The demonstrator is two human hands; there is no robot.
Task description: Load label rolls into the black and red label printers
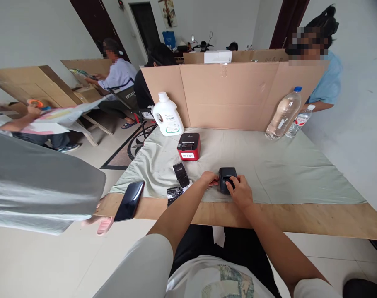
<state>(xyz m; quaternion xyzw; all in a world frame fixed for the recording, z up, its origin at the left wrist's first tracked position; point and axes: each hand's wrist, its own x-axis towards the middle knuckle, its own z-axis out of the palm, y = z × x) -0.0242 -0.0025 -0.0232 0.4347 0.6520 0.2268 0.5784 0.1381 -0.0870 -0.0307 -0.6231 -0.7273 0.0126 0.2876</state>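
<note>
A small black portable printer (228, 171) rests on the cloth-covered table in front of me. My right hand (242, 191) grips it from the right, thumb and fingers bent over its top and front. At the printer's left side is my left hand (209, 178), its fingers curled together against or very near the edge; what they hold, if anything, is hidden. Left of my forearm lie a black strip-like piece (181, 174) and a crinkled black piece (173, 193), partly covered by the arm. Beyond them stands a red and black box-shaped printer (189, 145) with a white label.
A dark phone (130, 201) lies at the table's left front edge. A white jug (167, 116), a large bottle (284, 114) and a smaller bottle (300, 121) stand before a cardboard screen (225, 97). Other people sit at nearby tables, left and behind the screen.
</note>
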